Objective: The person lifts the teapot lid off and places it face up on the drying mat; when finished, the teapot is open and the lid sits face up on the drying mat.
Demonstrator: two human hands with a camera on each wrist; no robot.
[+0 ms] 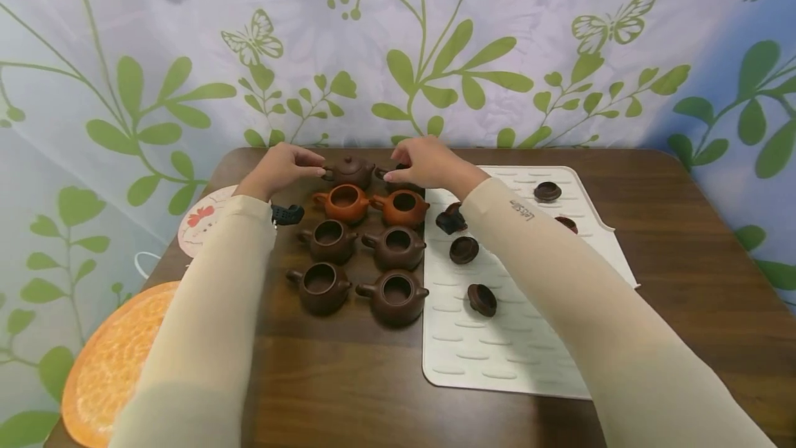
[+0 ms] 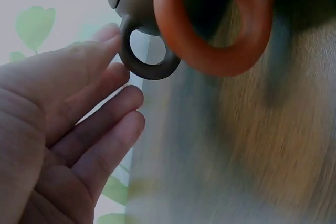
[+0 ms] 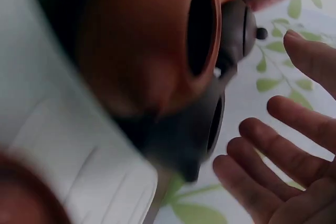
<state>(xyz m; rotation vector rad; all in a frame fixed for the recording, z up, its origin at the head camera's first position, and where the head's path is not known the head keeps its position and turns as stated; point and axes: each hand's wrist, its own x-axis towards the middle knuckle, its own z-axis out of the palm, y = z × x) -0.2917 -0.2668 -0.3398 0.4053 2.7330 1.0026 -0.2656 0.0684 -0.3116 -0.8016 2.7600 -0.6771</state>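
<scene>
At the back left of the group is a dark brown teapot [image 1: 351,170] with its lid on. The thumb and forefinger of my left hand [image 1: 280,166] are at the outer edge of its handle [image 2: 149,72], seemingly touching; the other fingers are loosely extended. My right hand [image 1: 425,161] is over the dark lidless teapot [image 3: 184,135] at the back right, partly hiding it in the head view. Its fingers [image 3: 286,145] are spread and apart from the teapot in the right wrist view. Two orange lidless teapots [image 1: 345,204] stand just in front.
Several brown lidless teapots [image 1: 396,297] stand in two columns nearer me. A white ridged mat [image 1: 454,358] on the right bears several loose lids [image 1: 482,300]. An orange round mat [image 1: 121,358] and a pink-and-white round piece [image 1: 199,216] lie at the table's left edge.
</scene>
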